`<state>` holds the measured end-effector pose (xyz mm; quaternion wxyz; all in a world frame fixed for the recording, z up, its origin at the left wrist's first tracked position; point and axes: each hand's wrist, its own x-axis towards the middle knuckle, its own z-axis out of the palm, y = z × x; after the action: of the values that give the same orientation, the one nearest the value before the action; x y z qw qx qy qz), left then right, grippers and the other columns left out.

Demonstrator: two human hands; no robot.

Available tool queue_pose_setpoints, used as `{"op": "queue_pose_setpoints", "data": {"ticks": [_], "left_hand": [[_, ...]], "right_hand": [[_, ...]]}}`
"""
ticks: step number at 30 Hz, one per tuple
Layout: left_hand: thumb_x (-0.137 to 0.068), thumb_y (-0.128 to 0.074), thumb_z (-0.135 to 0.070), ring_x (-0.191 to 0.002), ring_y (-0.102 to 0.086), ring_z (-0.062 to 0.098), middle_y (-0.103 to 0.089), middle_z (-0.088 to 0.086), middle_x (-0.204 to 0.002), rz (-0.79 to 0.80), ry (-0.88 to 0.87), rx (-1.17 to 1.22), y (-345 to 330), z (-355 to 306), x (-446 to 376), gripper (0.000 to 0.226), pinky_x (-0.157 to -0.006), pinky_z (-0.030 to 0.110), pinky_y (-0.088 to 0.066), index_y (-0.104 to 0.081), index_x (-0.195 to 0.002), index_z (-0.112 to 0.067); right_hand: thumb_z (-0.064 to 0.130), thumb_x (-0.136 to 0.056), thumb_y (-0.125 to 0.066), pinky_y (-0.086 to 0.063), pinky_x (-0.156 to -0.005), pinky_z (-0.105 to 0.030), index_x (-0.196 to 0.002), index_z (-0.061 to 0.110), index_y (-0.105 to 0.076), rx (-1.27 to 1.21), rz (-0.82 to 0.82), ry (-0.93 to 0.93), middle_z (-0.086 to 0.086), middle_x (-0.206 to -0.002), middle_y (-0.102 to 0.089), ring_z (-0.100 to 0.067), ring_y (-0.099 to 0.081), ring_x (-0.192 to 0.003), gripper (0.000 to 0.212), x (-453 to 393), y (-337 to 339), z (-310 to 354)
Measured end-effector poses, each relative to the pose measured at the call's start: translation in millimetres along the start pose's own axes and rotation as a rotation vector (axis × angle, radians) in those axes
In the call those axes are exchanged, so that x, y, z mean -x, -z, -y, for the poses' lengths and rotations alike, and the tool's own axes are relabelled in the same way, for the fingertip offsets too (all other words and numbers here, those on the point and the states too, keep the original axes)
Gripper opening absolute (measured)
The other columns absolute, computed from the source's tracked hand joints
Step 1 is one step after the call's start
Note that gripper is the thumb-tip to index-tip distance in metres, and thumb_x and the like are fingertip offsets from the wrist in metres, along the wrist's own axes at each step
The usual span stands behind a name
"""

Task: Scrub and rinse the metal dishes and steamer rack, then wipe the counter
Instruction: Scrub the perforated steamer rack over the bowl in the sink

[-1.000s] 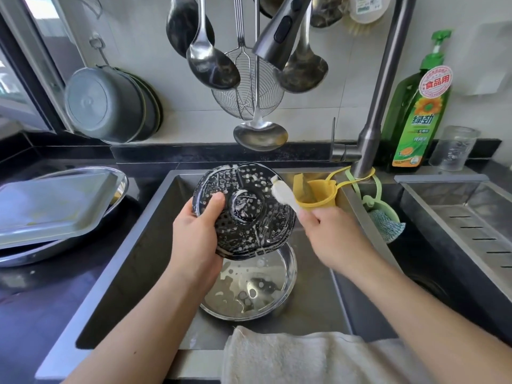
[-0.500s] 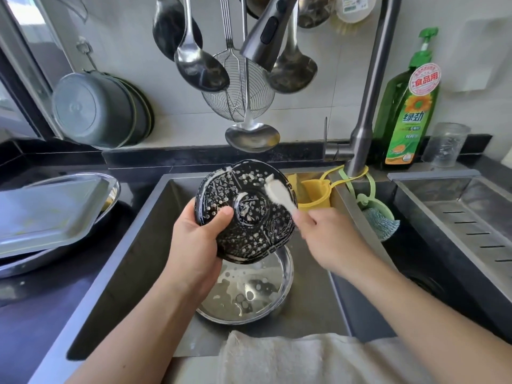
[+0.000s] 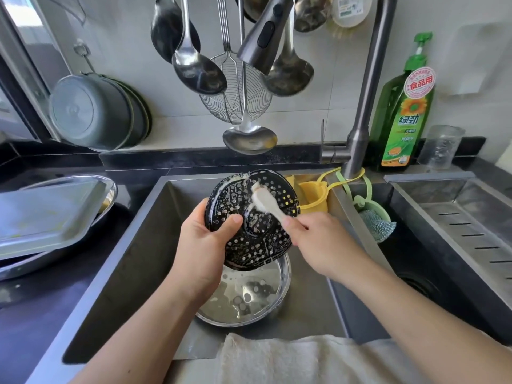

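A: Left to right, quick. Far left on the counter?

B: Metal tray lying upside down over a round metal dish, stacked. Can't tell if they've been washed.

A: Then the sink?

B: Left hand grips the steamer rack at its left rim, thumb on the face, fingers curled behind. Rack is held tilted above the sink, directly over a round metal dish on the sink floor with soapy water in it.

A: Rack's look?

B: Round, dark, perforated all over, raised hub in the middle, white suds streaked across it.

A: Handling?

B: Judging by looks: thin stiff metal, light, slick with soap. A rim pinch with the thumb across the holes seems the safest hold; a wet edge could slip.

A: Right side?

B: Right hand pinches the handle of a small white brush, sudsy head pressed on the rack's upper face. Scrubbing step, my guess; no water runs from the faucet. Further right: green soap bottle, second basin. A cloth lies on the front edge.
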<state>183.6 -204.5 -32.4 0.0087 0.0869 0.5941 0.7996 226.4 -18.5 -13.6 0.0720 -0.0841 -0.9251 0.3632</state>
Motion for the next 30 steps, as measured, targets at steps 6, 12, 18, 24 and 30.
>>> {"op": "queue_pose_setpoints", "data": {"ticks": [6,12,18,24,30], "left_hand": [[-0.095,-0.061,0.007,-0.113,-0.069,0.042,-0.075,0.020,-0.115,0.010,0.011,0.059,0,0,2,0.030,-0.103,0.063,-0.051,-0.068,-0.118,-0.011],[-0.094,-0.060,0.009,-0.113,-0.070,0.040,-0.076,0.015,-0.113,0.031,0.027,0.033,-2,1,1,0.032,-0.101,0.058,-0.054,-0.068,-0.115,-0.014],[-0.093,-0.061,0.010,-0.110,-0.071,0.038,-0.076,0.016,-0.113,0.078,0.044,0.001,-2,1,3,0.034,-0.101,0.059,-0.054,-0.072,-0.110,-0.017],[-0.094,-0.066,0.007,-0.096,-0.075,0.025,-0.079,0.007,-0.100,0.109,-0.080,-0.249,-1,2,4,0.028,-0.089,0.046,-0.059,-0.070,-0.109,-0.016],[-0.095,-0.066,0.005,-0.101,-0.075,0.022,-0.079,0.003,-0.105,0.092,-0.160,-0.282,1,-1,2,0.028,-0.090,0.040,-0.060,-0.069,-0.112,-0.017]], "right_hand": [[0.047,-0.105,-0.041,-0.035,-0.055,-0.036,-0.067,0.011,-0.052,0.022,-0.023,0.080,-0.004,-0.061,-0.051,-0.021,-0.045,-0.057,0.054,2,-17,4],[0.049,-0.105,-0.034,-0.034,-0.055,-0.035,-0.063,0.016,-0.047,0.053,-0.109,-0.024,-0.001,-0.059,-0.045,-0.022,-0.042,-0.056,0.056,-16,2,-8],[0.046,-0.106,-0.039,-0.033,-0.053,-0.034,-0.066,0.013,-0.051,0.010,-0.064,0.004,0.000,-0.059,-0.045,-0.019,-0.038,-0.053,0.054,-9,-1,-1],[0.043,-0.107,-0.039,-0.028,-0.054,-0.033,-0.072,0.001,-0.053,-0.042,-0.022,0.041,-0.004,-0.061,-0.044,-0.018,-0.039,-0.057,0.057,2,2,11],[0.045,-0.107,-0.040,-0.030,-0.058,-0.031,-0.073,0.014,-0.050,-0.259,-0.014,-0.139,0.003,-0.057,-0.037,-0.014,-0.032,-0.049,0.047,-5,9,-2]]}}
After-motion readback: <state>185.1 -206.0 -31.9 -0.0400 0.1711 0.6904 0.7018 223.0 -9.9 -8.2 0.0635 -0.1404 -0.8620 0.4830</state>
